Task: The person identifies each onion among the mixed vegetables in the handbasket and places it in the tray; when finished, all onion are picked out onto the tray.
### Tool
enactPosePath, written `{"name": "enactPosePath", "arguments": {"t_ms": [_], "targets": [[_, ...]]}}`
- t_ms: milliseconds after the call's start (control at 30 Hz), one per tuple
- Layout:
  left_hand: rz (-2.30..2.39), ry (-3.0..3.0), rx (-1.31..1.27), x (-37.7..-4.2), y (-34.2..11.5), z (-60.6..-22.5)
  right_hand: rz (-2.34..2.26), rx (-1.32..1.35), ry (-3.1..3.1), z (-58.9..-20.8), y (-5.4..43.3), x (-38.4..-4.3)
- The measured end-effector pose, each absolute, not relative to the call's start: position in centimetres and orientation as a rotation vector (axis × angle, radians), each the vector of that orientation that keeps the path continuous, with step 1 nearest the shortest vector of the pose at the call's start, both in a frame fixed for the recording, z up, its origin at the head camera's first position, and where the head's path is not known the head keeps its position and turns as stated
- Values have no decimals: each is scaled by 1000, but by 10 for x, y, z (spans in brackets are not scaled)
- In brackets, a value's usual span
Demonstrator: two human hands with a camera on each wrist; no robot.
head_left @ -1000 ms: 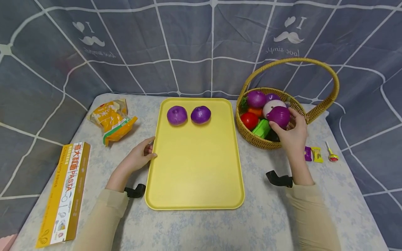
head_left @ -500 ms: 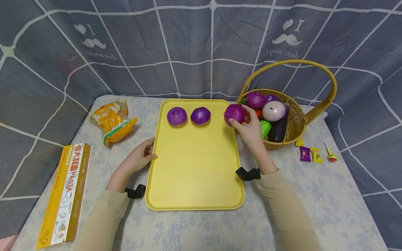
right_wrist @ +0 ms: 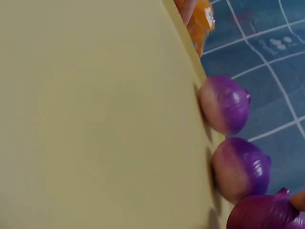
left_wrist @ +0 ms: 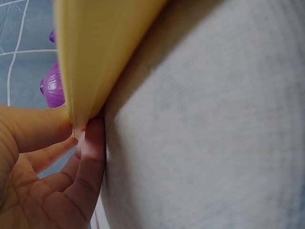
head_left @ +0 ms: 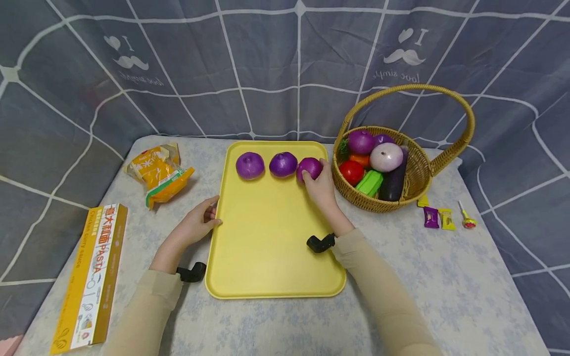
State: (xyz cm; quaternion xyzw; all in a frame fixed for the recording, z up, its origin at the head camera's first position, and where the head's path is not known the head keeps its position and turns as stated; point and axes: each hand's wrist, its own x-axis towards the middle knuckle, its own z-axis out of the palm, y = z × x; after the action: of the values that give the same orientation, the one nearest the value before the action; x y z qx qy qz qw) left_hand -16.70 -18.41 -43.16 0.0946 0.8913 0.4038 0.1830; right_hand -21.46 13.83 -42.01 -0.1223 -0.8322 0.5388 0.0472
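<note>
My right hand [head_left: 321, 190] holds a red onion [head_left: 308, 167] between thumb and fingers over the far right part of the yellow tray [head_left: 271, 237]. Left of that onion, two round vegetables sit in a row along the far rim, a lighter purple one [head_left: 250, 165] and a darker one [head_left: 283, 164]. Seen from the right wrist, both are purple on top and pale below, and the onion [right_wrist: 259, 213] is right beside the darker one. My left hand [head_left: 196, 223] pinches the tray's left rim, its thumb [left_wrist: 38, 126] above and fingers [left_wrist: 90, 164] beneath.
A handled wicker basket [head_left: 362, 201] of toy vegetables, including an eggplant [head_left: 393, 183] and a tomato [head_left: 352, 173], stands close to the tray's right. Wrapped candies [head_left: 431, 217] and a lollipop [head_left: 468, 222] lie beyond it. Leftward are an orange snack bag [head_left: 160, 173] and a pasta box [head_left: 91, 277].
My right hand has carried the red onion from the basket leftward onto the tray, beside the two purple vegetables. The left hand has stayed at the tray's rim.
</note>
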Motion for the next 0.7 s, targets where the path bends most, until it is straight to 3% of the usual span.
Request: {"name": "enactPosePath", "arguments": {"t_ms": [433,700], "targets": [[1137,2507,258,-168,-185,-434,1655,-432,-2576,-437,147,-229],[1128,2504,245,-168,-184,-432,1520,-346,-2662,-430,145,-221]]}}
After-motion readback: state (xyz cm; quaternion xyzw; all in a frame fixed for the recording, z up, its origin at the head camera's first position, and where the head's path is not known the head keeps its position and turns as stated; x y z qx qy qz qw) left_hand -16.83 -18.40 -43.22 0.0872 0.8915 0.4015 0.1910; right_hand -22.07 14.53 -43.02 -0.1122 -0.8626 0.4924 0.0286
